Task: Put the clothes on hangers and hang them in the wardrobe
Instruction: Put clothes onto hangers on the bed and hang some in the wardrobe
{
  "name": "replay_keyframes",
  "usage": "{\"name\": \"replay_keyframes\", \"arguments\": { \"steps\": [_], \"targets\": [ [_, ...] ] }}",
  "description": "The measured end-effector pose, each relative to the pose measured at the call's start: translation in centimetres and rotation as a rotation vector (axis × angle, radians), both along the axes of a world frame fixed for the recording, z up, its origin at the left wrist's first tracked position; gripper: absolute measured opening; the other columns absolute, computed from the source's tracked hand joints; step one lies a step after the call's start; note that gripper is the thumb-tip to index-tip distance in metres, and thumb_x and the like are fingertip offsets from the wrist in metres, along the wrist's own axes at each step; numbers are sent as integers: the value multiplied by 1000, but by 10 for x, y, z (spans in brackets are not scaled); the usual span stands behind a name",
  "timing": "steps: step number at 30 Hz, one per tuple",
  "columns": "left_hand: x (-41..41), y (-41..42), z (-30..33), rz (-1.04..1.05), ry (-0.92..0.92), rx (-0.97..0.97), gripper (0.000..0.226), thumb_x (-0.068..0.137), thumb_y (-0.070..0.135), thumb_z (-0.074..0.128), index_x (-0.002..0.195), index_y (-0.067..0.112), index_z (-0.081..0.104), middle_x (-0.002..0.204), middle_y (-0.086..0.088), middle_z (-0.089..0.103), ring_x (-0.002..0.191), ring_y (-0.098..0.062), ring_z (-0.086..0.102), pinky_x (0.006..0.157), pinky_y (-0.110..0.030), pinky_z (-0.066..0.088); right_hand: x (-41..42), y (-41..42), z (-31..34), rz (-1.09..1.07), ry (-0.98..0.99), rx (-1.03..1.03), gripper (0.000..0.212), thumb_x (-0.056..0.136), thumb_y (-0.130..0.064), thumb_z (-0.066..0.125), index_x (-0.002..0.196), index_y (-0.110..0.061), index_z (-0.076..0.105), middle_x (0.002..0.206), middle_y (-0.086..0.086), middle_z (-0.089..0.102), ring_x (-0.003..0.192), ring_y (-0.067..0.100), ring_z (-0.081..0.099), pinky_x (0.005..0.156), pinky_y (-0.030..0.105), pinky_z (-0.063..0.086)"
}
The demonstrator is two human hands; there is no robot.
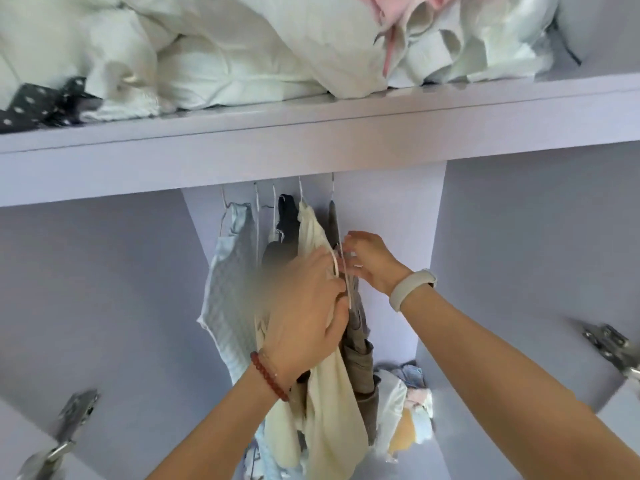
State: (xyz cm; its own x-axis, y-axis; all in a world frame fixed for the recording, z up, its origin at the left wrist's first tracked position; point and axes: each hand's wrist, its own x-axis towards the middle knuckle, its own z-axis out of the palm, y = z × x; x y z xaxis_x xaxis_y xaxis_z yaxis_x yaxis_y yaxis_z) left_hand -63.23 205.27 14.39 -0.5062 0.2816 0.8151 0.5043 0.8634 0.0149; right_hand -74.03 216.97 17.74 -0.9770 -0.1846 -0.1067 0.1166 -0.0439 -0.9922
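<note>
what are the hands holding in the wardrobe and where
Both grip the white hanger by its sloping arm: left hand lower, against the cream garment, right hand higher.
</note>
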Motion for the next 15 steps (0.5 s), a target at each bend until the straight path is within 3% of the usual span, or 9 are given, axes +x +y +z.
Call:
{"name": "replay_keyframes", "arguments": {
  "steps": [2,4,7,9,12,15],
  "targets": [
    [-1,1,-6,-28,-42,35,12,86,22,47,89,10,51,114,-16,59,122,-20,43,109,-40,25,-14,-2,2,-10,-19,101,25,92,-9,41,67,-13,41,63,4,42,52,15,40,45,20,36],
    [0,-1,-11,-33,3,82,16,85,25,50,96,14,45,108,-12,54,111,-22,47,103,-38,32,-26,-3,2,-47,37,231,24,93,-14,41,68,-14,40,61,3,37,50,14,34,43,19,28],
    [-4,-3,-6,109,51,195,33,85,29,50,114,15,44,110,-7,40,102,-24,45,86,-36,42,-44,-2,7,-82,114,313,15,94,-11,40,82,-12,49,63,4,41,51,15,38,45,20,34],
    [-6,-3,1,225,28,276,41,86,30,49,123,13,43,114,-11,41,105,-23,42,84,-37,44,-52,-2,10,-77,154,355,17,93,-10,38,85,-8,52,66,8,44,54,19,39,51,25,36],
    [-10,-2,7,238,-23,225,43,89,24,43,128,6,44,130,-17,47,125,-24,37,100,-41,38,-55,-1,5,-193,276,414,30,93,-9,39,100,11,60,91,23,62,77,30,55,68,34,47],
    [-12,0,8,156,-86,187,40,90,18,37,125,4,50,137,-10,47,136,-16,26,109,-39,26,-56,9,2,-249,379,407,31,92,-5,37,102,10,62,116,20,61,105,33,56,87,32,46]
  ]
}}
